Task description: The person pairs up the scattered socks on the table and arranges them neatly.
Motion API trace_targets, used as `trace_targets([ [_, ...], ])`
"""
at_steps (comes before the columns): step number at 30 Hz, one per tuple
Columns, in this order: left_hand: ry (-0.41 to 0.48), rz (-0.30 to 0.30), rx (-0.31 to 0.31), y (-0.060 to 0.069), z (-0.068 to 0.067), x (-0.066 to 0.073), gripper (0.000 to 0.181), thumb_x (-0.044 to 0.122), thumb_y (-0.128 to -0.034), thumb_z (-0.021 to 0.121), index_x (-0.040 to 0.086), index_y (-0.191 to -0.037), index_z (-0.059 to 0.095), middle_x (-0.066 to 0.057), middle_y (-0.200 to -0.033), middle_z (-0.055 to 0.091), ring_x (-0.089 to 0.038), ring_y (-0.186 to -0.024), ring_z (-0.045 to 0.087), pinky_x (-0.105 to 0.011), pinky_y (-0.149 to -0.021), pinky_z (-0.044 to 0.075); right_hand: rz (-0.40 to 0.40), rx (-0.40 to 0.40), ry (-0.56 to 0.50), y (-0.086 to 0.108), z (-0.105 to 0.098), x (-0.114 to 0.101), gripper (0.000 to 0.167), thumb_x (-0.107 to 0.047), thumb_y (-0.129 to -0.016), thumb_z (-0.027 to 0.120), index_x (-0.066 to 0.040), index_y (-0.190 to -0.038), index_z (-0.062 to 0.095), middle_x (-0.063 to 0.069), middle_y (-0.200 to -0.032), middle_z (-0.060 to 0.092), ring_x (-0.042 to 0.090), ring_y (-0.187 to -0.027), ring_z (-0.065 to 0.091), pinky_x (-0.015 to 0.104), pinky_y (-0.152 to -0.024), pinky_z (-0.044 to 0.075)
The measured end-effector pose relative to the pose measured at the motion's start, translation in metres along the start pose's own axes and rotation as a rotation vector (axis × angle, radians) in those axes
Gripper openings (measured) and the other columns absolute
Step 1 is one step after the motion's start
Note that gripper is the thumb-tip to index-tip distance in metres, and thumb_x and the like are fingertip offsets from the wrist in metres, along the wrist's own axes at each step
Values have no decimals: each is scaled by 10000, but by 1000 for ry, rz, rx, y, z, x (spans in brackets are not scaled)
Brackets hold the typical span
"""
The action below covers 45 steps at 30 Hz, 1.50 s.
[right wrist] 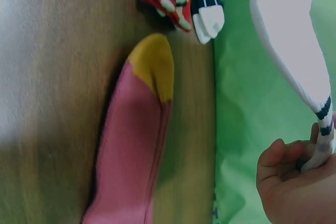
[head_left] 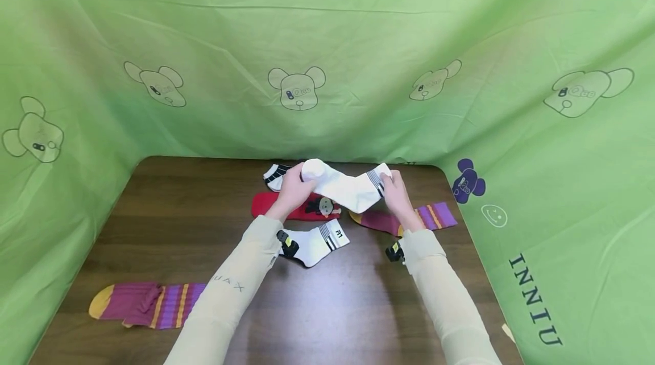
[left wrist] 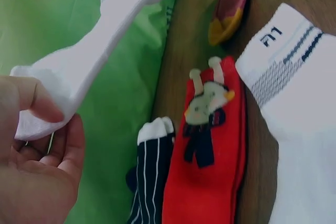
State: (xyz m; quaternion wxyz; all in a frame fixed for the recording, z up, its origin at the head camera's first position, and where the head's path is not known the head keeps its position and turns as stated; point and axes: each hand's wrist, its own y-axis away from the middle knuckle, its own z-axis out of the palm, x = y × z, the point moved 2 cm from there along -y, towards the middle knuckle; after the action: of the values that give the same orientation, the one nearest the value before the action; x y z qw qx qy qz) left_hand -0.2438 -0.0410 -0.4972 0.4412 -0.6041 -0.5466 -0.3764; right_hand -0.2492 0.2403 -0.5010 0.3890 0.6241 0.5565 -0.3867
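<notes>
A white sock [head_left: 348, 186] with dark stripes at its cuff is stretched between my two hands above the far part of the table. The left hand [head_left: 295, 187] pinches its toe end, thumb on top in the left wrist view. At the other end, the right hand [head_left: 397, 194] grips the striped cuff. Below the held sock lie a red sock [head_left: 263, 206] with a cartoon figure and a maroon sock [head_left: 376, 223] with a yellow toe. Another white sock [head_left: 313, 247], marked with dark lettering, rests nearer, partly behind my left wrist.
A black sock [left wrist: 149, 166] with white stripes lies at the table's far edge, beside the red one. Another maroon and purple striped sock [head_left: 138, 303] lies at the near left. Green printed cloth [head_left: 358, 41] walls in the back and sides of the wooden table [head_left: 327, 308].
</notes>
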Motion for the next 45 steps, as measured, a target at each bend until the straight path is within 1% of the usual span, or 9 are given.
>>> trace_targets([
  [5,23,-29,-13,8,-13,-5,358,29,-822,652,14,-1178,687,-117,-1072,688,-243,-904,549,-381,-816,491,-32,-15,-4,7,7,-2,353,-277,-1096,423,52,-1224,426,248,-1140,560,334,-1077,547,400,-938,423],
  [14,74,-79,16,19,-36,-11,123,51,-780,618,32,-885,679,-53,-769,608,-202,-745,487,-320,-670,435,-53,-64,-47,20,17,-16,290,-237,-1097,438,35,-1196,433,223,-1128,576,298,-1048,564,365,-919,443],
  [21,167,-119,32,23,-55,-13,68,30,-774,610,36,-707,604,-18,-628,480,-212,-729,424,-312,-659,403,-65,-113,-152,26,27,-16,222,-175,-1099,432,33,-1171,404,228,-1051,591,141,-771,624,309,-684,565],
  [24,258,-157,12,27,-61,-13,117,11,-796,584,56,-688,596,-17,-668,498,-191,-740,451,-299,-676,421,-84,-104,-124,28,31,-15,202,-159,-1091,457,30,-1150,420,210,-1008,594,143,-724,602,324,-638,552],
  [27,451,-186,-18,31,-65,-14,178,-50,-802,524,64,-675,572,-20,-741,528,-158,-749,483,-272,-693,444,-102,-88,-87,30,34,-13,190,-154,-1084,477,26,-1134,439,194,-1001,595,154,-736,578,313,-635,517],
  [32,719,-204,-48,37,-75,-18,219,-113,-797,431,39,-766,584,-47,-849,573,-144,-767,533,-245,-712,470,-123,-87,-51,36,41,-11,159,-124,-1078,488,31,-1105,467,202,-1051,610,178,-873,585,312,-777,497],
  [35,753,-213,-65,40,-81,-23,230,-97,-820,410,38,-825,595,-57,-896,585,-147,-793,558,-249,-736,484,-133,-94,-40,41,45,-12,138,-102,-1070,499,33,-1089,477,191,-1022,617,186,-858,581,295,-761,483],
  [41,787,-257,-68,47,-84,-29,214,-69,-874,376,30,-848,564,-72,-983,568,-154,-866,560,-252,-778,492,-85,-150,-123,48,51,-7,142,-114,-1072,501,19,-1093,456,121,-824,588,231,-597,516,275,-504,438],
  [45,728,-253,-89,54,-85,-30,194,-55,-905,388,-24,-979,565,-95,-1031,551,-164,-896,556,-236,-790,500,-68,-177,-164,51,53,-4,145,-110,-1070,508,21,-1091,450,116,-807,584,189,-563,514,264,-500,458],
])
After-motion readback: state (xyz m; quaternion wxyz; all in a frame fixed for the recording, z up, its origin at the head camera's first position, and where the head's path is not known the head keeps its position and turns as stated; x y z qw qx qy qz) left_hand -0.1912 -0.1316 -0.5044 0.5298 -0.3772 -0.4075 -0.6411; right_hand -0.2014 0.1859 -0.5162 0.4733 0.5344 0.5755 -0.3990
